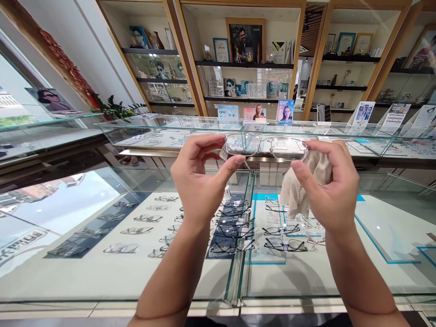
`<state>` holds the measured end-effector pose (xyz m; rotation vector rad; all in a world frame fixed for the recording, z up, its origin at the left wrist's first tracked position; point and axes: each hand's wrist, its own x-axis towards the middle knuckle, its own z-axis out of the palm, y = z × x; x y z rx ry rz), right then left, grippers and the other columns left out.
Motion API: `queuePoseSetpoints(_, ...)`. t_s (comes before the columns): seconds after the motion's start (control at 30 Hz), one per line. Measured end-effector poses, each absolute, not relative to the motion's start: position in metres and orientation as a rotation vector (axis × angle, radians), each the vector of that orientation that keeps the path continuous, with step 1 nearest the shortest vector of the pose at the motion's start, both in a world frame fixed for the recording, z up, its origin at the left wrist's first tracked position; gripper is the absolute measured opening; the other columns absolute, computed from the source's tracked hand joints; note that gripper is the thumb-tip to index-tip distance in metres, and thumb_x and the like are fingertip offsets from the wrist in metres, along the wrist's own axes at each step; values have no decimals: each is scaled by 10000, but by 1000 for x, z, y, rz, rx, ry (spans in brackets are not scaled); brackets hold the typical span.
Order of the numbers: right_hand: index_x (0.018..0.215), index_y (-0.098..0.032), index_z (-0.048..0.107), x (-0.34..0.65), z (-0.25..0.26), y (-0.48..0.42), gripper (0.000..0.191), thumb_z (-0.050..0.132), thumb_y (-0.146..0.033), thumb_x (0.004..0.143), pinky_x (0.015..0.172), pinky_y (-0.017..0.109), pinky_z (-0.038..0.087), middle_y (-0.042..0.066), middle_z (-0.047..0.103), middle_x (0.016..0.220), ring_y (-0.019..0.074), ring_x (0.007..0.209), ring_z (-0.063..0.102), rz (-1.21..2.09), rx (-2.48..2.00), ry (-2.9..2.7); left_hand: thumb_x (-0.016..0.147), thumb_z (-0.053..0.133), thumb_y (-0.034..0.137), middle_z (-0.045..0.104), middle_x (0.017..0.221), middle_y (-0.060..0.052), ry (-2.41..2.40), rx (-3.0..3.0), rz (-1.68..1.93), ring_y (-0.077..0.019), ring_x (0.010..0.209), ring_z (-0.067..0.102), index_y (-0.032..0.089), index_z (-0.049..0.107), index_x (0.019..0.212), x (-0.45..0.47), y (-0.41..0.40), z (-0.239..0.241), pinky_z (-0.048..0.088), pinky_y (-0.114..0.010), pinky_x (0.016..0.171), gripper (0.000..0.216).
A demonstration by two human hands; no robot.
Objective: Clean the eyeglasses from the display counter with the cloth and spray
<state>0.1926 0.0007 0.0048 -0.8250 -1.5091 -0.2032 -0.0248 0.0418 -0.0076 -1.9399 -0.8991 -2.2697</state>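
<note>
A pair of thin-rimmed eyeglasses point(266, 141) is held up level in front of me, above the glass display counter. My left hand point(204, 175) pinches its left end between thumb and fingers. At the other end, my right hand point(329, 181) grips the frame near the right lens. A beige cleaning cloth point(293, 193) hangs from that same hand, bunched under the fingers and partly hidden by them. The lenses are clear, so the far counter shows through them.
Rows of eyeglasses point(235, 231) lie inside the glass counter point(136, 281) below my hands. Beyond it runs another glass showcase point(177, 122) with small advert cards point(285, 111) on top. Wooden shelves point(245, 63) with framed pictures line the back wall. A green plant point(117, 106) stands at left.
</note>
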Motion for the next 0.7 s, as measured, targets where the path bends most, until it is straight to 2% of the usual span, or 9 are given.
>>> queuePoseSetpoints(0.23,1123,-260,699,196,4,4,243,698,-434,953,831,420,545,46,693,1005,244,961,645,-163,-887,-1568,712,945,427,712,971,-7,-798,-1857,-2278,-208,879,663,328,757,1073,-24,41,-8,540,-377,736,419)
queuePoseSetpoints(0.43,1169,-265,697,200,3,8,259,663,-434,975,812,411,546,54,709,1055,239,943,650,-118,-938,-1628,739,934,351,694,963,-13,-711,-1791,-2165,-212,862,621,319,747,1100,-22,36,-6,491,-385,715,408)
queuePoseSetpoints(0.7,1188,-264,699,201,3,8,270,658,-429,979,845,423,551,63,721,1113,245,1001,657,-105,-929,-1646,740,931,376,695,987,-23,-660,-1754,-2091,-232,889,611,332,736,1160,-22,34,-7,485,-401,723,465)
